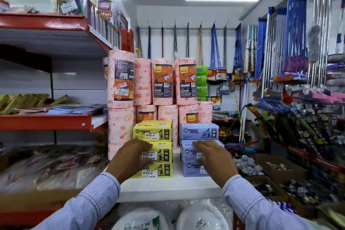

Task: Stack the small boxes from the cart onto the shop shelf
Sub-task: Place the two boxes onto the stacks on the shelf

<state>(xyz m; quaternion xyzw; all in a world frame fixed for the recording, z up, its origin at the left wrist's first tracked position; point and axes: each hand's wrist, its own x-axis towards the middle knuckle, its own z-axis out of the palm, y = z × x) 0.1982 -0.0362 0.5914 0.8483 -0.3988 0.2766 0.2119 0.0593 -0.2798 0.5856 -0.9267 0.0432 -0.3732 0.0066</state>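
We are in a small shop, in a household goods aisle. Red metal shelves (44, 120) on our left carry packaged stock. Ahead, pink kitchen towel rolls (162, 82) stand stacked in two tiers, with price-stickered yellow boxes (153, 131) and blue boxes (198, 131) in front. Brooms and mops (216, 50) hang from wall hooks, and more mop handles (274, 43) crowd the right side.

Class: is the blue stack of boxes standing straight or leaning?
Roughly straight: three blue boxes sit squarely stacked on the white shelf.
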